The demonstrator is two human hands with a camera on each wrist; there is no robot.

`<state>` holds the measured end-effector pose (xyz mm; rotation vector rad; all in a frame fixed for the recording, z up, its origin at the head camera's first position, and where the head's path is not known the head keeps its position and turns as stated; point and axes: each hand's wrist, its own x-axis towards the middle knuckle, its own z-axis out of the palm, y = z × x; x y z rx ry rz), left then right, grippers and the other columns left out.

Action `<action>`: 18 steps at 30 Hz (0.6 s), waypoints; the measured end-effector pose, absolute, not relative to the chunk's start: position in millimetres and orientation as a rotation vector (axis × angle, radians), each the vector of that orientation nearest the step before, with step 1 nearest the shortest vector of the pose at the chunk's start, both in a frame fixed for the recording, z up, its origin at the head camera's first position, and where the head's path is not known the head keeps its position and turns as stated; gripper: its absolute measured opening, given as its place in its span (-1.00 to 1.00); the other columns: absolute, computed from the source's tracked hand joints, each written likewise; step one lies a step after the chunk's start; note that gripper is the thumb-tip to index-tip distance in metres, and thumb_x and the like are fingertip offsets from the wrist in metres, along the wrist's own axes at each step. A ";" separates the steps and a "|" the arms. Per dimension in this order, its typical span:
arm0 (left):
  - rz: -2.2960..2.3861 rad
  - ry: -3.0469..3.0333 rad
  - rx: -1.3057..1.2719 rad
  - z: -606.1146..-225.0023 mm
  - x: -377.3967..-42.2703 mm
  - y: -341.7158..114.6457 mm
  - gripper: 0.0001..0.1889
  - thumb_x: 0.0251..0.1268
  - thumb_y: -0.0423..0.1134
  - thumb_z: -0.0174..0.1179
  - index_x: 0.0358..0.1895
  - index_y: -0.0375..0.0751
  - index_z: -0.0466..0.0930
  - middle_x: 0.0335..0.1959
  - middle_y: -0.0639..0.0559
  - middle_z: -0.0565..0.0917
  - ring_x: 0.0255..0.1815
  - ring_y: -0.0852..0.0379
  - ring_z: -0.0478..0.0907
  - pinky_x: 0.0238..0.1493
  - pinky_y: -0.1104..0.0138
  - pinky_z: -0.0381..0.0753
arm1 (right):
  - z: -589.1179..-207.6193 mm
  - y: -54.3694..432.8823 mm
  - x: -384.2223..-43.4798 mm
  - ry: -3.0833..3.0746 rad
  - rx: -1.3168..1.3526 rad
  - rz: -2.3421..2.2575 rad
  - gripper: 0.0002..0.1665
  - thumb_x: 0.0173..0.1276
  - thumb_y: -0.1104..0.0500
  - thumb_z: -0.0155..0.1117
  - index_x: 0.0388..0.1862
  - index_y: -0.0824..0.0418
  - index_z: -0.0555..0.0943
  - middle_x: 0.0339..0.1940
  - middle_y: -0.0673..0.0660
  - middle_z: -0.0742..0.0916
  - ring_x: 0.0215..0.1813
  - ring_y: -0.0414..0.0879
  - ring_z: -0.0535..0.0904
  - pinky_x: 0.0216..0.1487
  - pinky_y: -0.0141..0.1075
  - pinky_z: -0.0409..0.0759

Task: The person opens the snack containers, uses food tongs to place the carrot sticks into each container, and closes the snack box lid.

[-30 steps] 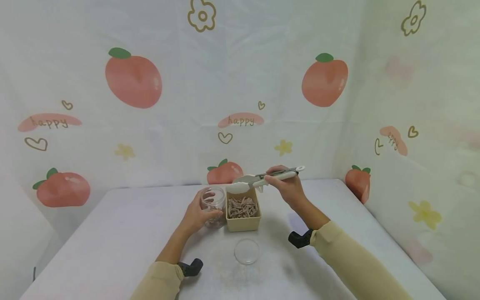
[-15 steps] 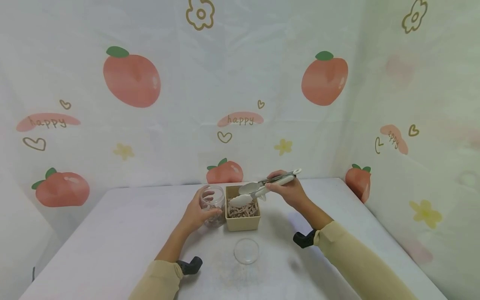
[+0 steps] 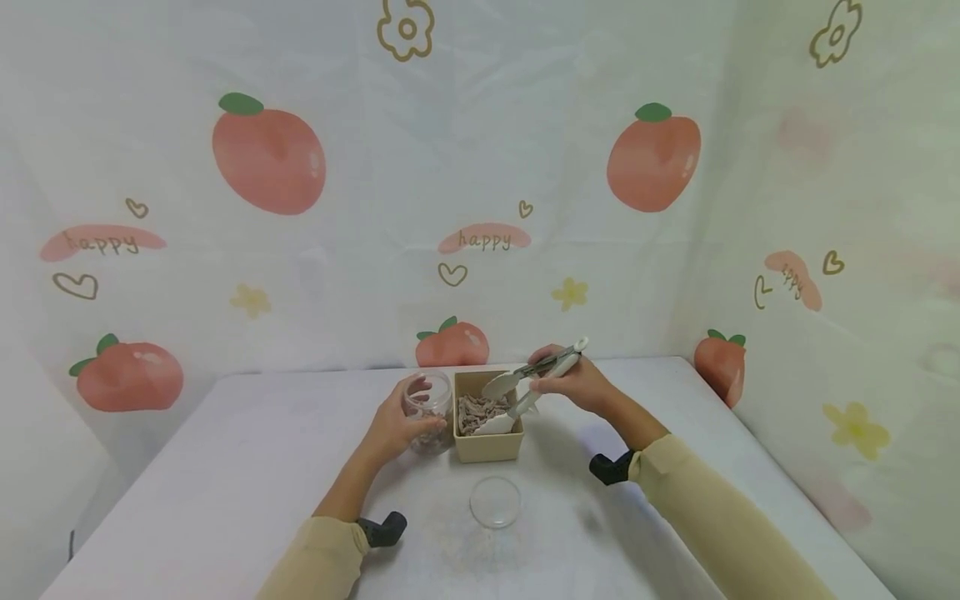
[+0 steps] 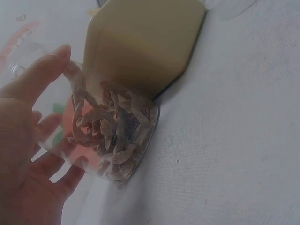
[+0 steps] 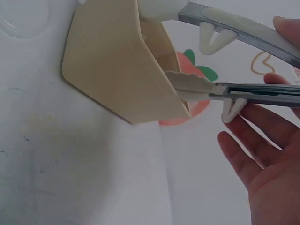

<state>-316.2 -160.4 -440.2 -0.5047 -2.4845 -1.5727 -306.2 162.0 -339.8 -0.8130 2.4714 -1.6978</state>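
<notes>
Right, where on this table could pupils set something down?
Bare: the white table between its left edge and the left beige sleeve, and between the right beige sleeve and its right edge. Crowded middle: left hand holding a clear round jar beside a square beige box, white-and-grey tongs dipped in, clear round disc in front.

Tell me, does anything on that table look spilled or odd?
Nothing looks spilled: the brown strips I can see lie inside the clear jar and beige box. Only the faint colored smudges on the white tabletop look odd, as they break its otherwise plain surface.
</notes>
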 end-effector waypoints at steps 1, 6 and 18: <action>-1.572 -2.485 -0.500 -440.5 -315.9 -160.6 -0.08 -0.01 -0.16 0.52 0.42 -0.21 0.18 0.29 -0.20 0.45 0.25 -0.16 0.43 0.19 -0.06 0.38 | -339.3 161.9 -306.1 2.471 -0.812 -1.680 -0.55 0.21 0.40 0.35 0.06 0.55 0.49 -0.14 0.42 0.64 -0.19 -0.07 0.55 -0.11 -0.25 0.52; -1.563 -2.490 -0.494 -440.9 -315.3 -161.2 -0.08 0.00 -0.16 0.51 0.43 -0.20 0.18 0.29 -0.17 0.46 0.23 -0.12 0.44 0.18 -0.05 0.39 | -341.1 160.5 -308.9 2.481 -0.804 -1.638 -0.56 0.22 0.37 0.36 0.05 0.52 0.51 -0.17 0.27 0.67 -0.18 -0.08 0.56 -0.10 -0.22 0.52; -1.560 -2.476 -0.496 -438.0 -313.9 -159.3 -0.09 0.00 -0.19 0.51 0.42 -0.25 0.19 0.26 -0.17 0.48 0.24 -0.16 0.44 0.18 -0.03 0.38 | -350.0 141.0 -310.0 2.604 -0.706 -1.653 -0.63 0.23 0.31 0.38 -0.03 0.49 0.57 -0.18 0.28 0.69 -0.24 -0.14 0.56 -0.18 -0.24 0.52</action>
